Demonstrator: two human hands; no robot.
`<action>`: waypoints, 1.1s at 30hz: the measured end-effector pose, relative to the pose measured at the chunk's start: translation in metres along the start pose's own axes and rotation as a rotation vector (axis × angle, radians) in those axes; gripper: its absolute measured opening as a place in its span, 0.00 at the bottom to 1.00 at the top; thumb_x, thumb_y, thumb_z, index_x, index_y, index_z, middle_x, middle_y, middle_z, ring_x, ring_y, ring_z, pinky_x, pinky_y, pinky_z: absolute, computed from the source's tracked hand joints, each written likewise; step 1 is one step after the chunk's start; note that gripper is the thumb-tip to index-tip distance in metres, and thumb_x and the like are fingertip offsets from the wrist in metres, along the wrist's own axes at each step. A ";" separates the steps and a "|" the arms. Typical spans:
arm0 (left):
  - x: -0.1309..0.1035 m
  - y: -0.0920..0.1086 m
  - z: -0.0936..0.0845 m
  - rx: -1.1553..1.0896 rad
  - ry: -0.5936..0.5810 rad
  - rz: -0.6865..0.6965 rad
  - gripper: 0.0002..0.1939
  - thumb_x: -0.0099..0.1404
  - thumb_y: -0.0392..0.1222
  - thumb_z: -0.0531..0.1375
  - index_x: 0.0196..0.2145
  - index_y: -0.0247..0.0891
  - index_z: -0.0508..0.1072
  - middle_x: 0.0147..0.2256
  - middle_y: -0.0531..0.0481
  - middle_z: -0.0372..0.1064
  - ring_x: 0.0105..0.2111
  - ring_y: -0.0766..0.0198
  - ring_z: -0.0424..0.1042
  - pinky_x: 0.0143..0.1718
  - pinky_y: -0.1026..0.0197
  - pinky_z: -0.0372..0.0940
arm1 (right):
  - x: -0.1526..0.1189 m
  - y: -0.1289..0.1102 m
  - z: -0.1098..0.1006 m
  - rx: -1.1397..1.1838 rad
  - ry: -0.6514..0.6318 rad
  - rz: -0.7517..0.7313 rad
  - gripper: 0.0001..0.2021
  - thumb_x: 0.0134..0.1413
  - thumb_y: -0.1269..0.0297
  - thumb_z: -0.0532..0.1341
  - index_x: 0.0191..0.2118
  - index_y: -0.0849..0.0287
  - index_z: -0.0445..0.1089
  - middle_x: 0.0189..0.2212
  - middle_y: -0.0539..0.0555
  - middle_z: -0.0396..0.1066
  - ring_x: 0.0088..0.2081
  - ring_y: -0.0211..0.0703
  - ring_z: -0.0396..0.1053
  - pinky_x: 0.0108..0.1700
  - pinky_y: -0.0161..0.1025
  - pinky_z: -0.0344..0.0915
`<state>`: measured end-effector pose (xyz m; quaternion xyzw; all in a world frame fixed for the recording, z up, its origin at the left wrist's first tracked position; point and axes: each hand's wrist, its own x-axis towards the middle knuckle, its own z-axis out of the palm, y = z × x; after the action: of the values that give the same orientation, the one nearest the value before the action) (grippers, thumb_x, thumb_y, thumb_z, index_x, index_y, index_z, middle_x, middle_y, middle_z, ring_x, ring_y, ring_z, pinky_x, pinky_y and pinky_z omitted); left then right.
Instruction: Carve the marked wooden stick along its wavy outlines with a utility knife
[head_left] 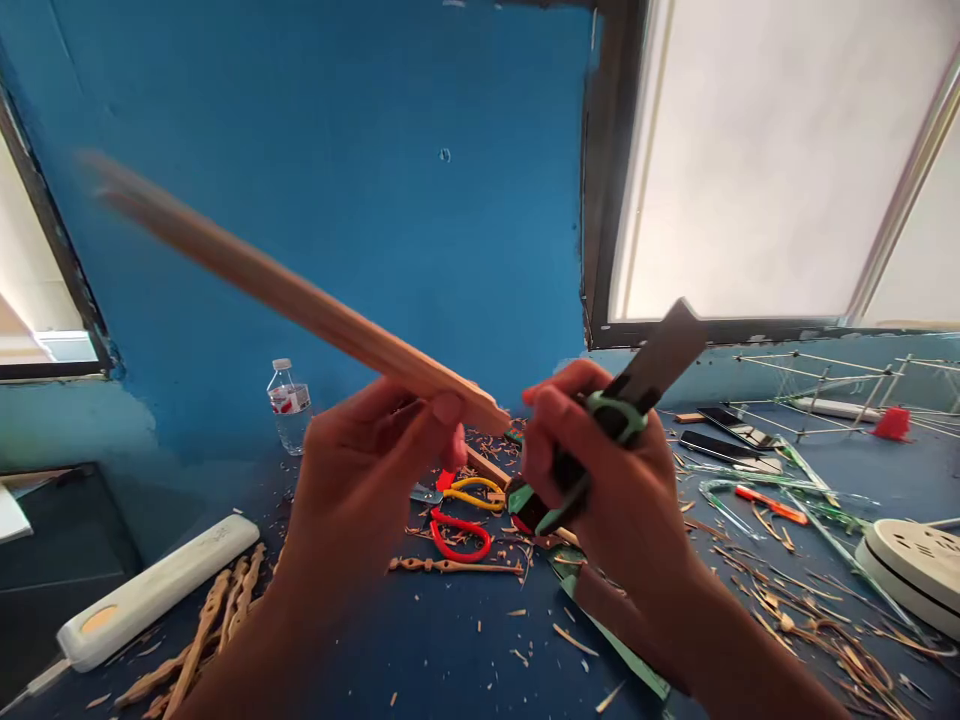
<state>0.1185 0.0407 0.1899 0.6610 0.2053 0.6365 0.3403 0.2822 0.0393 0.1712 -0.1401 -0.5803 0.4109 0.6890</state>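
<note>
My left hand [375, 470] is closed around a long, light-brown wooden stick [300, 300] near its lower end. The stick slants up to the left, its far end blurred by motion. Its near end, which looks cut at an angle, points toward my right hand [600, 450]. That hand grips a utility knife [615, 415] with a green and black handle; its broad grey blade [664, 355] points up and to the right, apart from the stick. Below the hands lie red-and-yellow-handled scissors [461, 540] and a carved wooden stick [457, 566].
Wood shavings [817, 620] litter the dark blue table [435, 650]. At left are a white power strip [157, 590], carved sticks [217, 620] and a water bottle [289, 405]. At right stand a thin-rod frame [825, 375] and a round cream object [911, 565]. Behind is a blue wall [337, 150].
</note>
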 end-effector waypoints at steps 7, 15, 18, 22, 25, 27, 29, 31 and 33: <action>0.008 -0.002 -0.013 -0.156 -0.062 -0.006 0.07 0.69 0.46 0.65 0.35 0.44 0.83 0.25 0.55 0.75 0.21 0.75 0.69 0.22 0.74 0.66 | 0.024 -0.003 -0.037 -0.443 -0.009 -0.005 0.08 0.65 0.61 0.65 0.49 0.50 0.75 0.24 0.44 0.64 0.19 0.28 0.53 0.19 0.33 0.52; -0.005 -0.012 -0.003 0.097 0.010 0.331 0.14 0.62 0.34 0.71 0.41 0.54 0.85 0.32 0.56 0.82 0.27 0.66 0.79 0.27 0.66 0.74 | 0.003 -0.015 -0.013 -0.144 -0.211 -0.003 0.11 0.65 0.57 0.66 0.50 0.51 0.75 0.28 0.46 0.67 0.20 0.27 0.56 0.18 0.32 0.50; -0.006 -0.013 -0.004 0.202 -0.049 0.392 0.20 0.58 0.28 0.72 0.40 0.56 0.84 0.40 0.57 0.84 0.34 0.61 0.82 0.34 0.61 0.78 | 0.000 -0.016 -0.010 -0.022 -0.236 0.005 0.09 0.65 0.60 0.67 0.49 0.50 0.77 0.24 0.45 0.65 0.20 0.28 0.57 0.18 0.32 0.50; -0.008 -0.004 -0.005 0.209 -0.168 0.214 0.14 0.66 0.31 0.65 0.39 0.51 0.85 0.36 0.53 0.83 0.32 0.63 0.82 0.33 0.66 0.77 | 0.002 -0.016 -0.019 -0.106 -0.212 -0.095 0.07 0.65 0.64 0.66 0.47 0.49 0.79 0.28 0.46 0.67 0.22 0.28 0.60 0.20 0.32 0.52; -0.016 0.011 0.006 -0.044 -0.165 -0.223 0.08 0.70 0.46 0.61 0.46 0.48 0.76 0.30 0.52 0.78 0.24 0.64 0.76 0.23 0.65 0.73 | 0.001 -0.016 -0.021 -0.241 -0.177 -0.177 0.08 0.64 0.66 0.66 0.48 0.49 0.79 0.29 0.46 0.67 0.23 0.28 0.60 0.22 0.32 0.55; -0.022 0.020 0.016 -0.089 -0.137 -0.447 0.13 0.68 0.49 0.64 0.49 0.52 0.71 0.29 0.57 0.72 0.18 0.72 0.65 0.18 0.71 0.63 | 0.001 -0.016 -0.020 -0.254 -0.178 -0.194 0.09 0.65 0.63 0.66 0.50 0.50 0.78 0.27 0.46 0.65 0.23 0.29 0.59 0.20 0.32 0.53; -0.026 0.025 0.024 -0.024 -0.108 -0.501 0.13 0.69 0.50 0.64 0.50 0.53 0.70 0.32 0.57 0.70 0.19 0.75 0.58 0.18 0.73 0.56 | 0.000 -0.014 -0.020 -0.241 -0.183 -0.207 0.07 0.67 0.60 0.64 0.47 0.51 0.77 0.24 0.45 0.62 0.21 0.30 0.57 0.20 0.33 0.51; -0.028 0.025 0.028 0.071 -0.101 -0.471 0.13 0.71 0.52 0.61 0.52 0.52 0.69 0.34 0.56 0.70 0.22 0.73 0.57 0.19 0.72 0.55 | -0.001 -0.012 -0.021 -0.330 -0.148 -0.264 0.05 0.66 0.61 0.63 0.45 0.50 0.74 0.22 0.44 0.60 0.20 0.31 0.54 0.20 0.35 0.50; -0.028 0.023 0.028 0.173 -0.139 -0.414 0.16 0.72 0.54 0.58 0.55 0.51 0.67 0.32 0.55 0.69 0.24 0.70 0.60 0.22 0.71 0.58 | -0.002 -0.010 -0.023 -0.474 -0.119 -0.321 0.12 0.63 0.66 0.64 0.51 0.48 0.70 0.21 0.42 0.60 0.19 0.32 0.53 0.20 0.36 0.49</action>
<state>0.1394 0.0004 0.1875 0.6736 0.3664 0.4862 0.4191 0.3072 0.0385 0.1700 -0.1792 -0.7141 0.1569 0.6583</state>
